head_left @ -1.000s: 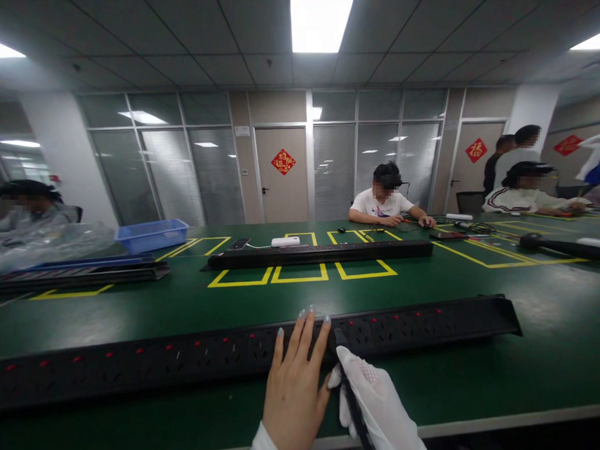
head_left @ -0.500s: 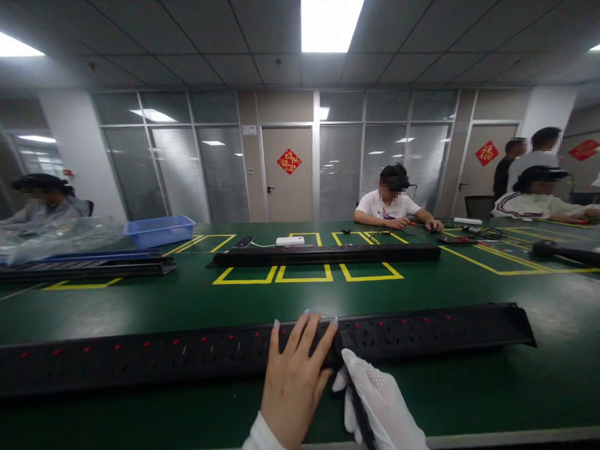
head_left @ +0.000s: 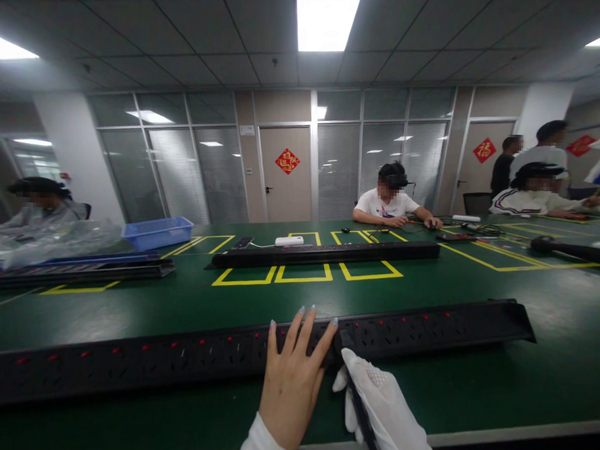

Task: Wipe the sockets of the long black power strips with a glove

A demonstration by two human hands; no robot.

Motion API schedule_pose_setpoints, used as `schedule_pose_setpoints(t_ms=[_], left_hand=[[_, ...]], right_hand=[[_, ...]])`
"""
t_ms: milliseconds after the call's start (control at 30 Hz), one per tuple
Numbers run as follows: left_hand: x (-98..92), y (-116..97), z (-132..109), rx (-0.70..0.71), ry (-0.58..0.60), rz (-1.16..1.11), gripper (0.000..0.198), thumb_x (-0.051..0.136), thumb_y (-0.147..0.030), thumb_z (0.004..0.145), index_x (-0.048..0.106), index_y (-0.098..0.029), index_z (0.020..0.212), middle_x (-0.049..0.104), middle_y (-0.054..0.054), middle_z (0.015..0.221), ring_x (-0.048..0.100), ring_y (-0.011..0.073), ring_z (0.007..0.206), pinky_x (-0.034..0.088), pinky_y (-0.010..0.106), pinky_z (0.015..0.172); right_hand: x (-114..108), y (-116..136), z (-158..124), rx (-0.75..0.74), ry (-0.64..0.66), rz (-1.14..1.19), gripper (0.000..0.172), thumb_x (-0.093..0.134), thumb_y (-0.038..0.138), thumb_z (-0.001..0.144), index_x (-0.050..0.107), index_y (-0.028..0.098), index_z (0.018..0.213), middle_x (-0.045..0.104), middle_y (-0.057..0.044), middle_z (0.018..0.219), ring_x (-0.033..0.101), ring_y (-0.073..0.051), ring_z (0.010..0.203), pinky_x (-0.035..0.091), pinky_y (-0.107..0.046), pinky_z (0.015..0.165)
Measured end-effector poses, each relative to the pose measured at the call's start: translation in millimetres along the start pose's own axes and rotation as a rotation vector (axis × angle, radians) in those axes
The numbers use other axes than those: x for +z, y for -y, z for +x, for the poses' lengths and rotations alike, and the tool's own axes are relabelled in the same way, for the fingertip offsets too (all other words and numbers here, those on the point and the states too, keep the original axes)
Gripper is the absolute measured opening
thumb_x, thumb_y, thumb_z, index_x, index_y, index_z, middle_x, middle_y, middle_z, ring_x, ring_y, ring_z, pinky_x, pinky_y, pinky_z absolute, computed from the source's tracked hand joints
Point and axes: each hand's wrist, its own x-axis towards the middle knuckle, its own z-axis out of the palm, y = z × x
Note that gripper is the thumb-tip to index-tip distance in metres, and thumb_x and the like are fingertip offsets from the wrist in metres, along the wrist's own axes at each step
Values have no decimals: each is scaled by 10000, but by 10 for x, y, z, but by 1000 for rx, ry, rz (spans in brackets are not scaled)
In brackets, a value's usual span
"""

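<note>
A long black power strip (head_left: 147, 361) with a row of red lights and sockets lies across the green table in front of me. Bare, with fingers spread, my left hand (head_left: 292, 376) rests flat on the strip near its middle. Just right of it, my right hand (head_left: 385, 402), in a white glove, is closed around what looks like a black plug (head_left: 345, 341) with a thick black cord (head_left: 365, 417) running down towards me. The plug's head is against the strip's sockets. Whether its pins are inside cannot be seen.
Farther back lies another black power strip (head_left: 328, 253), with a white device (head_left: 289, 240) behind it. On the left are a blue basket (head_left: 158, 233), clear plastic wrap (head_left: 78, 240) and black rails (head_left: 131, 270). A person (head_left: 389, 202) sits opposite, beside cables; others are at both sides.
Both hands keep nearly the same place, the left still on the strip and the right still on the plug. The view has shifted very slightly, and the strip's left end appears a little lower.
</note>
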Motion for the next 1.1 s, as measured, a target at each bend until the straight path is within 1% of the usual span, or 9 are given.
schedule_pose_setpoints(t_ms=[200,300,500,733,900,1000,1100], left_hand=[[-13,0,-21,10,35,-19,678,612,-378,869,276,-426,1456,382,27,1513,358,271,1382,248,601,1113],[-18,-2,-19,3,40,-32,661,605,-396,873,286,-432,1451,363,20,1523,337,267,1395,250,602,1111],[-19,-8,-12,-1,32,-15,701,658,-420,831,315,-430,1441,382,37,1513,358,273,1383,264,589,1108],[6,0,-22,17,18,5,692,639,-402,846,300,-422,1449,380,46,1513,360,281,1381,282,596,1093],[18,2,-24,5,22,-6,680,639,-395,849,309,-431,1442,362,53,1521,355,270,1386,279,599,1092],[19,0,-28,4,24,-7,694,645,-403,844,298,-435,1444,362,53,1521,351,266,1389,287,598,1089],[11,-4,-25,4,33,-1,702,643,-401,845,286,-436,1449,350,48,1528,334,266,1399,282,601,1093]], right_hand=[[-9,-25,22,-45,-10,-10,649,445,805,758,609,181,688,529,30,343,433,-80,269,302,-161,315],[-6,-21,22,-40,-7,-11,633,449,790,772,606,184,684,522,34,341,433,-81,273,308,-162,320],[-9,-44,14,-18,-14,-26,616,438,775,791,603,190,693,517,37,340,434,-84,274,299,-164,318],[-6,-24,5,-41,-20,-26,609,447,764,798,602,189,675,519,35,338,435,-83,273,288,-163,319],[11,-10,-2,-42,-29,-21,605,446,759,811,613,186,713,520,39,349,431,-83,279,291,-163,321],[11,-3,-17,-35,-36,-25,599,448,751,813,609,186,698,512,41,346,420,-76,278,286,-160,324],[1,10,-33,-63,-27,-31,610,435,759,810,603,186,686,517,37,347,427,-77,281,291,-161,328]])
